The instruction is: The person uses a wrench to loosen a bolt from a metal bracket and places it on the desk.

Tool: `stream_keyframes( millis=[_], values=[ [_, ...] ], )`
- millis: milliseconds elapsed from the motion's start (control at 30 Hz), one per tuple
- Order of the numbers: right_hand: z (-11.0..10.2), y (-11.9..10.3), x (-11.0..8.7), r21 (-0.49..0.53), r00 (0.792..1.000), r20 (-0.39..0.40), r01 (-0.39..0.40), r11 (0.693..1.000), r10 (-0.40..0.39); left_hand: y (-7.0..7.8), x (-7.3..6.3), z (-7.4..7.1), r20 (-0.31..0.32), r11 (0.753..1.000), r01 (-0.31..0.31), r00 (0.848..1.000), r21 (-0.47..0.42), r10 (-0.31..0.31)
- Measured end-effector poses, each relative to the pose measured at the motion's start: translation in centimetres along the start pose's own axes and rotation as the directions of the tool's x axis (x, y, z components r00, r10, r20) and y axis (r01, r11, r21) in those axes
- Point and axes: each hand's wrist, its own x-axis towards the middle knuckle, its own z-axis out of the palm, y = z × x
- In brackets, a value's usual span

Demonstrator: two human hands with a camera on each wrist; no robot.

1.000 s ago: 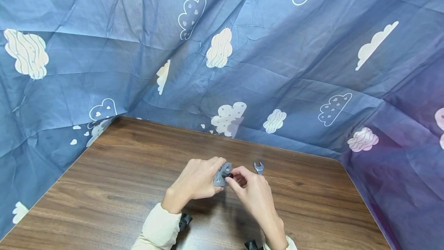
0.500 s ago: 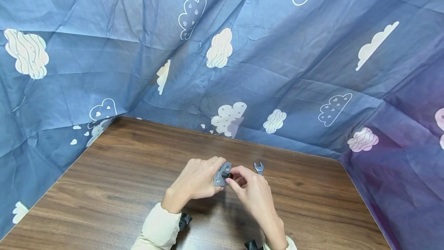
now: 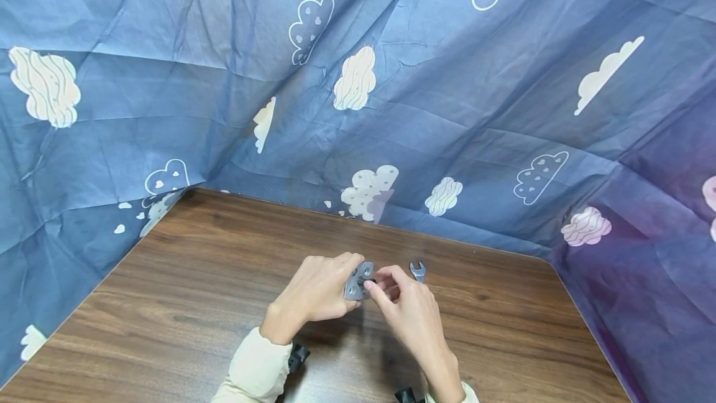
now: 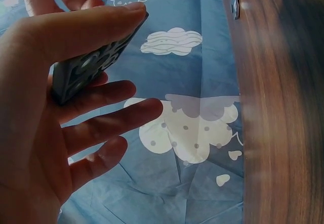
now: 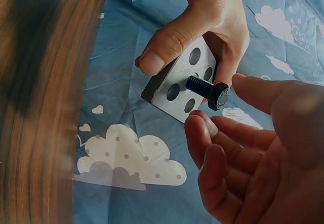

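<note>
My left hand (image 3: 321, 288) grips a grey metal block (image 5: 178, 75) with several round holes, thumb on one edge and fingers behind. In the left wrist view the block (image 4: 71, 80) shows edge-on under the thumb, with the other fingers spread. A black hex bolt (image 5: 218, 96) sticks out of the block's middle, its threads partly showing. My right hand (image 3: 411, 306) has the bolt head between thumb and fingers, the thumb tip at the head's edge and the fingertips close below it. Both hands are held above the table.
An open-end wrench (image 3: 417, 271) lies on the brown wooden table (image 3: 224, 247) just beyond my right hand, its lower part hidden. A blue cloud-print cloth (image 3: 279, 160) hangs along the back and sides of the table. Black wrist gear (image 3: 298, 358) shows under the left sleeve.
My right thumb and fingers have shifted slightly around the bolt head, the thumb moving up across it. The left hand and the block have stayed in place.
</note>
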Motion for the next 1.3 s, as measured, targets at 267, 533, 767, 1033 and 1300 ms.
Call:
stream_keyframes(
  millis=[267,533,767,1033,1300],
  values=[
    [0.05,0.04,-0.11,-0.032,1.0,0.008,-0.001,0.999,0.001,0.08,0.01,0.0,0.012,1.0,0.007,1.0,-0.008,-0.007],
    [0.09,-0.04,-0.12,-0.048,1.0,0.002,0.011,0.999,-0.011,0.08,0.06,0.08,0.009,1.0,0.004,1.0,-0.005,-0.004],
    [0.08,-0.1,-0.07,-0.04,1.0,0.001,0.019,0.999,-0.019,0.13,-0.01,0.12,-0.002,1.0,-0.003,1.0,-0.008,0.003],
    [0.12,-0.14,-0.04,-0.023,0.999,-0.003,0.038,0.999,-0.038,0.05,-0.01,0.17,-0.007,1.0,-0.007,1.0,0.01,0.007],
    [0.21,-0.08,-0.07,-0.031,0.996,-0.022,0.08,0.996,-0.081,0.04,0.04,0.18,-0.002,1.0,-0.001,1.0,-0.002,0.001]
  ],
)
